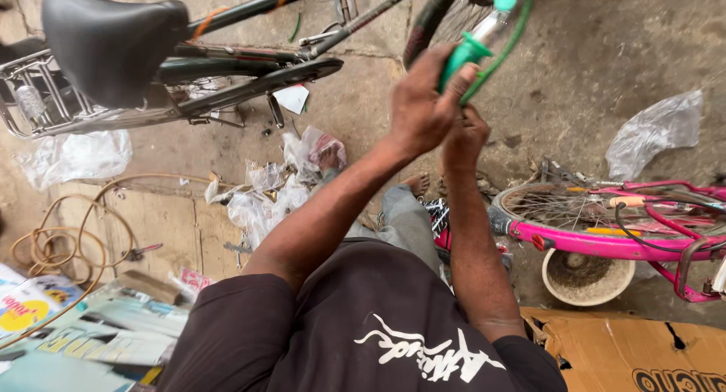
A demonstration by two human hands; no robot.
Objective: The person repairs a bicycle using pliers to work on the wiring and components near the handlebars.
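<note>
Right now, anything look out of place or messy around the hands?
Yes. Crumpled clear plastic wrappers litter the concrete floor beneath the black bicycle. The pink bicycle lies tipped over. Both the left hand and right hand grip a green handlebar grip.

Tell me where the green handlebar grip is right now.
The green grip is at the top centre of the head view, held in the left hand, with the right hand just below it.
</note>
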